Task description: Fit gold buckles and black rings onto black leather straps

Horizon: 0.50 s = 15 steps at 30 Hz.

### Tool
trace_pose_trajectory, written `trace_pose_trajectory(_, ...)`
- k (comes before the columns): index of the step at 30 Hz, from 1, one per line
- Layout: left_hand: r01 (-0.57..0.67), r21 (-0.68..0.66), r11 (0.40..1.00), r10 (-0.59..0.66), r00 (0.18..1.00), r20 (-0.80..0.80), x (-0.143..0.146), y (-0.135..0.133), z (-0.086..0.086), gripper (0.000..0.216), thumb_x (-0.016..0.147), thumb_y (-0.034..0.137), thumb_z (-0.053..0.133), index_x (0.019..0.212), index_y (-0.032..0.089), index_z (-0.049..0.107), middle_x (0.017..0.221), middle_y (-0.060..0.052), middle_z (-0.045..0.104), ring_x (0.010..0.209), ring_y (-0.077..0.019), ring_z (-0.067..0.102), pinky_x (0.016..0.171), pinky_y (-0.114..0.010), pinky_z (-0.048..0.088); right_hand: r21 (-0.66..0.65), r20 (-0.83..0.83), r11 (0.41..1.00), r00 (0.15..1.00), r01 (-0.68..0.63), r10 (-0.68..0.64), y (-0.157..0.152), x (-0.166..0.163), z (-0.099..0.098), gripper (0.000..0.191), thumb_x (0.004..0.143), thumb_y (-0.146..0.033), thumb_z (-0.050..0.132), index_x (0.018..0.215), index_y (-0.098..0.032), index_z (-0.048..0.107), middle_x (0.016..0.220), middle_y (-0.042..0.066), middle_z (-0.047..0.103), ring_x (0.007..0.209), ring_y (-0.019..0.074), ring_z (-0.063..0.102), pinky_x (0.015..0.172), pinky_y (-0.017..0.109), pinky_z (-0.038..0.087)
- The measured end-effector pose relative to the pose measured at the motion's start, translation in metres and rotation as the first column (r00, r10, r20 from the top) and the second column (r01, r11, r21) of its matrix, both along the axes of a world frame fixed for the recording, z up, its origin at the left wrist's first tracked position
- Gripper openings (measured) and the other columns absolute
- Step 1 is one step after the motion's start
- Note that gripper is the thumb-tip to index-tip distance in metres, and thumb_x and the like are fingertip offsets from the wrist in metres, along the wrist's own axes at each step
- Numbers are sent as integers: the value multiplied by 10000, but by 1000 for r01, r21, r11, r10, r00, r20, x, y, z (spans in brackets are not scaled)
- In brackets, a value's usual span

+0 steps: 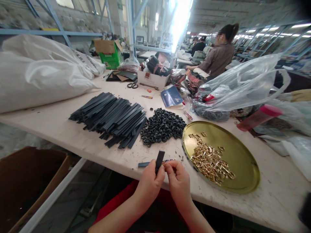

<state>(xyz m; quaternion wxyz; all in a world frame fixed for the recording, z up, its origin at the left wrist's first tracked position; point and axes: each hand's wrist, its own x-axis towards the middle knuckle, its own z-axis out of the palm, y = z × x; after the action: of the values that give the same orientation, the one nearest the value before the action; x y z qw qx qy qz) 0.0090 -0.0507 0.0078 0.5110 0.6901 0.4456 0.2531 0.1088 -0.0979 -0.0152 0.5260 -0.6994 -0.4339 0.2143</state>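
Note:
My left hand (151, 178) is closed around a dark strap (160, 158), whose flat end sticks up above the thumb. Close beside it, my right hand (179, 178) pinches a small gold buckle (164, 163) against the strap; the fingers hide most of it. Another dark strap (143, 164) lies on the table just behind my hands. Beyond them are a heap of black loops (164, 126) and a wide pile of dark straps (109, 116). To the right, gold buckles (211, 161) lie heaped in a round gold tray (245, 174).
On the table (48, 119) are a white sack (43, 71), scissors (132, 85), a blue booklet (172, 96), a filled white box (152, 79), a clear plastic bag (243, 84) and a pink-capped bottle (259, 117). A cardboard box (31, 181) stands lower left. A person (221, 55) is farther back.

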Motion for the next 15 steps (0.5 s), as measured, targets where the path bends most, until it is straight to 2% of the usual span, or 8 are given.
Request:
trace_pose_trajectory(3, 9, -78, 997, -6, 999, 38, -2, 4, -2, 191, 832, 316, 377, 740, 170, 458, 607, 25, 486, 567, -118, 461, 544, -229, 359, -21, -117, 1000, 993, -11, 8, 0, 0, -1, 193, 829, -340, 486, 741, -186, 563, 685, 15, 617, 653, 160, 567, 612, 281, 456)
trace_pose_trajectory(7, 103, -259, 960, -87, 994, 73, -7, 9, 1, 198, 826, 337, 374, 783, 165, 462, 493, 77, 406, 409, -79, 361, 419, -194, 301, 17, -182, 990, 973, -141, 142, -3, 5, -5, 133, 808, -296, 528, 740, -190, 569, 817, 40, 660, 773, 173, 604, 704, 307, 475)
trace_pose_trajectory(10, 181, -322, 929, -172, 983, 58, -12, 13, 7, 196, 814, 331, 384, 818, 159, 478, 474, 84, 397, 386, -78, 347, 389, -188, 281, 14, -123, 966, 959, -256, 256, -7, 12, -5, 79, 779, -235, 565, 708, -199, 569, 910, 47, 655, 851, 182, 603, 736, 316, 473)
trace_pose_trajectory(13, 250, -302, 920, -255, 967, 23, -15, 16, 11, 198, 807, 323, 392, 769, 156, 493, 472, 75, 409, 413, -86, 381, 415, -189, 298, 5, -42, 941, 940, -339, 339, -9, 19, -1, 80, 753, -194, 586, 677, -199, 561, 925, 43, 631, 796, 163, 597, 676, 285, 477)
trace_pose_trajectory(15, 282, -295, 913, -296, 955, -4, -17, 18, 13, 217, 812, 322, 376, 732, 157, 492, 480, 67, 418, 427, -91, 393, 430, -194, 303, 6, 10, 929, 929, -371, 370, -8, 21, 3, 102, 742, -187, 602, 656, -198, 550, 866, 28, 613, 755, 149, 584, 654, 270, 470)
